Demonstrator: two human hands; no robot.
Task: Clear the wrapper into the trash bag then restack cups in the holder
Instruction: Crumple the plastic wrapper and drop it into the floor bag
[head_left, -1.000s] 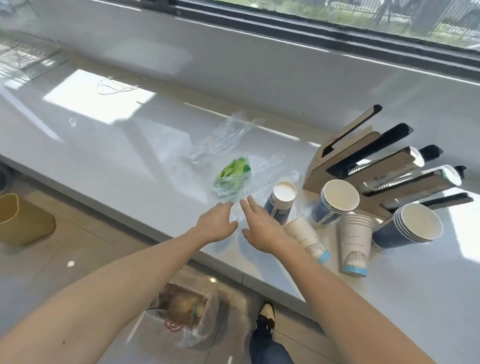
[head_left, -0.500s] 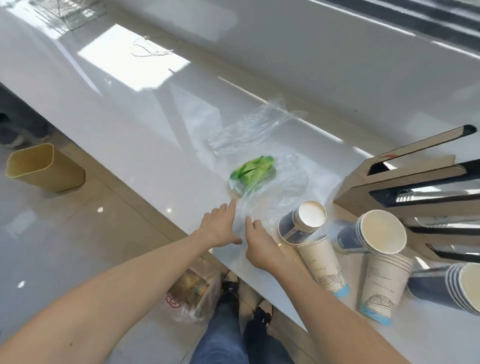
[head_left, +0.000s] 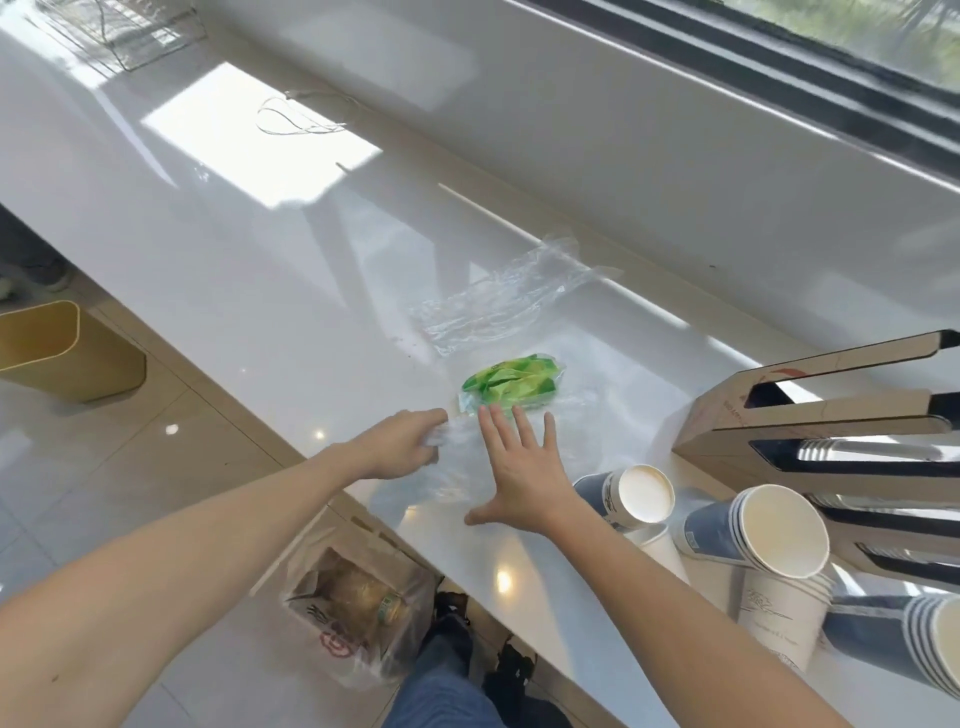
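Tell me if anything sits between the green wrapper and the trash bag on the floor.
Nothing visible blocks it. The green wrapper lies on the white counter just beyond the right hand; the trash bag sits open on the floor below the counter edge.

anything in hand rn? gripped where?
Left hand pinches the clear plastic wrapper at its near-left edge. Right hand lies flat, open, holding nothing.

- Bright daylight pours in from the window (head_left: 779, 57) ahead of me.
- Sun patches glare on the glossy white counter (head_left: 260, 260), crossed by soft frame shadows.
- Wide-angle bending at the edges; my forearms look slightly blurred.
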